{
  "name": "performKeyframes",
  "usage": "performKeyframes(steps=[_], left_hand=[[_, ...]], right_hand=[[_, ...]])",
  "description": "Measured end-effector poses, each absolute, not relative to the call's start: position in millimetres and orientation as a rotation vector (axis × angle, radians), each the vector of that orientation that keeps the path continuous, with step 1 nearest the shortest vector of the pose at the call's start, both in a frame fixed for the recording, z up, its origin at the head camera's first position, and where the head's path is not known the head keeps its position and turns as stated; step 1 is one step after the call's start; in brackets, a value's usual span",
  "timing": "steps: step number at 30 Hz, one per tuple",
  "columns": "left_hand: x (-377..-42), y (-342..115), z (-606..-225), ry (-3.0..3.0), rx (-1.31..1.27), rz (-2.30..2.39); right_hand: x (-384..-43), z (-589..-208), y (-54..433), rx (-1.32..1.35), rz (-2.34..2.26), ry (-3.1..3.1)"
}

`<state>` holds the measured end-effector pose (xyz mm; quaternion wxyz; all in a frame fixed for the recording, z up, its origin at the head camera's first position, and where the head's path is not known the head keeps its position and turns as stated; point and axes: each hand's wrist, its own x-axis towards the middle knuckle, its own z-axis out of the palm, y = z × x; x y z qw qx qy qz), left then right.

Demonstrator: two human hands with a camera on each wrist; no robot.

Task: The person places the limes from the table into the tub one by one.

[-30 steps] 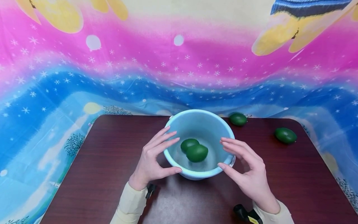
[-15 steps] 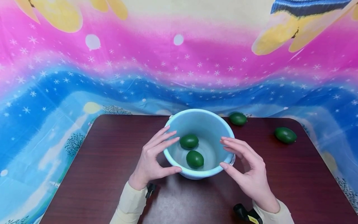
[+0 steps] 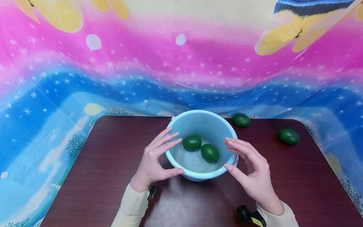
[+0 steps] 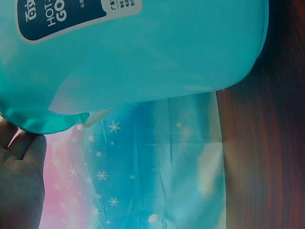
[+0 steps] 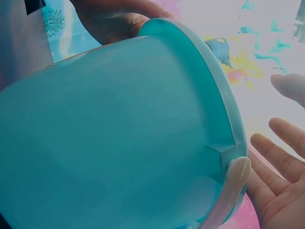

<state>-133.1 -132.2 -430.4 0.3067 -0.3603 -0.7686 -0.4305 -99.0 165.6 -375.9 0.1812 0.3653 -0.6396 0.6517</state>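
A light blue bucket [image 3: 198, 114] stands upright on the table with two glossy dark green limes lying at its bottom. One lime [image 3: 192, 143] is at the left inside it, the other [image 3: 209, 153] a bit nearer and to the right. My left hand [image 3: 154, 160] is at the bucket's left rim, its fairly straight fingers over the edge and the thumb at the front rim. My right hand [image 3: 253, 168] spreads at the right rim, fingers long and thumb apart. In the right wrist view its fingers [image 5: 281, 162] lie straight beside the rim, holding nothing.
Two more limes lie on the dark red wooden table [image 3: 119, 148]: one lime [image 3: 241, 120] near the back edge, another lime [image 3: 289, 136] farther right. A pale handle [image 5: 228, 191] hangs from the bucket's rim. A printed cloth [image 3: 181, 75] rises behind the table.
One lime inside the bucket has rolled, first toward the front and then to the right, away from overlapping the other. Both hands and the bucket have barely moved.
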Motion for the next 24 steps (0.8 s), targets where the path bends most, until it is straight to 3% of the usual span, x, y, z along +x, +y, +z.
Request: performKeyframes(steps=[24], left_hand=[[-134,-132,-431,-2.030,-0.955,-1.136]], right_hand=[[-104,-377,176,0.965,1.834,-1.775]])
